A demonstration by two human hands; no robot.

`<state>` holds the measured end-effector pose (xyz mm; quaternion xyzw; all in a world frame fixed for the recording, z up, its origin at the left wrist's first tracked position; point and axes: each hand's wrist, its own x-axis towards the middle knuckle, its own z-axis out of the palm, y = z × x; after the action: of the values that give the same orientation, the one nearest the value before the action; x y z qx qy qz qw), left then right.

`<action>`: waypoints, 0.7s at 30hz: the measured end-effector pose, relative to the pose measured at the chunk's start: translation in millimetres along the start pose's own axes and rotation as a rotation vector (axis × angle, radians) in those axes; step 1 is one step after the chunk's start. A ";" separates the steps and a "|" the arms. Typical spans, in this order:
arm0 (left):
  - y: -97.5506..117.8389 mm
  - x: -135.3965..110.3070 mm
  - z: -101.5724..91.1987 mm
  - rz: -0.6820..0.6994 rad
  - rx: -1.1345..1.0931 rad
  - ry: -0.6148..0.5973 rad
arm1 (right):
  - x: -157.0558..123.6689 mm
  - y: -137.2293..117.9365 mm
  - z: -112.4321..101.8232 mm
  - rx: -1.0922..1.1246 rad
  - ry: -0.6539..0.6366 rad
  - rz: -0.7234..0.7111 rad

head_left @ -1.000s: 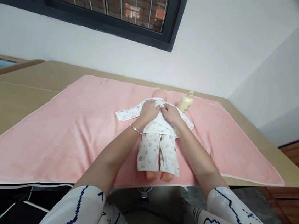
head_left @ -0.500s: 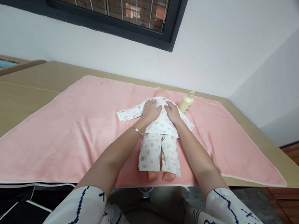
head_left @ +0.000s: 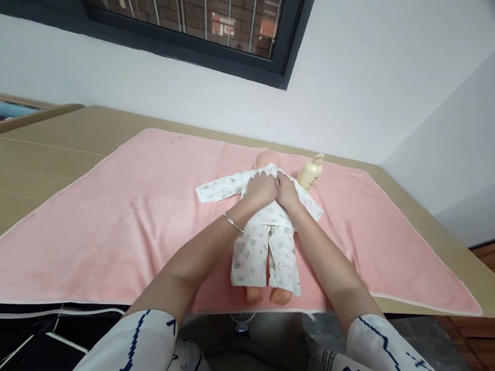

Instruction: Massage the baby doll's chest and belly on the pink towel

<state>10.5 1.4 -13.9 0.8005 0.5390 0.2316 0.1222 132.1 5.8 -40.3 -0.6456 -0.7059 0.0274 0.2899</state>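
- While a pale wall (head_left: 385, 65) takes up the upper right of the frame, a dark-framed window (head_left: 280, 67) cuts across its top, with bars and brickwork beyond the glass.
- Below it, a light wooden table (head_left: 41, 157) spreads from the left edge to the lower right.
- Over the table lies a pink towel (head_left: 95, 207), creased left of centre, its near edge hanging at the lower middle.
- On the towel, just right of the frame's centre, lies a doll (head_left: 272, 215), head toward the window and feet (head_left: 281, 296) toward the bottom; which way it faces, I cannot tell.
- It wears printed trousers (head_left: 251, 257) and a matching top (head_left: 219, 189), one sleeve stretched straight out to the left, the other slanting down to the right.
- The left hand (head_left: 262, 188) and right hand (head_left: 286, 188) rest on the upper part of the top. Half a second ago they lie apart, toward its two sides; now they meet at the middle, so contact gathers along the centre line. Their fingers bend; whether any fabric is pinched, I cannot tell.
- A cream pump bottle (head_left: 310, 173) stands tilted in view beside the right-hand sleeve, in no one's grasp.
- Smallest, a silvery bracelet (head_left: 232, 222) circles the left wrist, near the waist of the doll.
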 end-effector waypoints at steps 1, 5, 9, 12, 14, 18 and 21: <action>-4.1 2.4 -2.2 0.026 -0.047 -0.004 | -3.8 -7.6 -2.4 -0.024 -0.007 0.020; -33.8 16.2 -0.6 0.108 -0.134 0.061 | -18.1 -35.7 -9.9 -0.182 -0.052 -0.022; -36.7 13.2 10.0 0.020 -0.025 0.114 | -17.0 -36.8 -13.2 -0.180 -0.071 -0.072; -15.6 0.6 13.6 -0.050 0.048 0.083 | -6.0 -17.7 -14.0 -0.040 -0.090 -0.025; -2.7 -5.0 12.6 -0.072 0.086 0.035 | 0.9 -4.5 -12.8 0.020 -0.116 0.037; -5.6 0.7 7.0 -0.039 0.025 -0.027 | 1.6 0.7 -7.9 0.008 -0.144 0.083; -27.5 14.1 5.8 0.040 -0.037 -0.014 | -8.8 -14.7 -4.8 -0.070 -0.130 0.030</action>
<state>-4.3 25.4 -27.8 0.8104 0.5176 0.2385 0.1359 121.1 -6.4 -33.5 -0.6628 -0.7140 0.0490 0.2205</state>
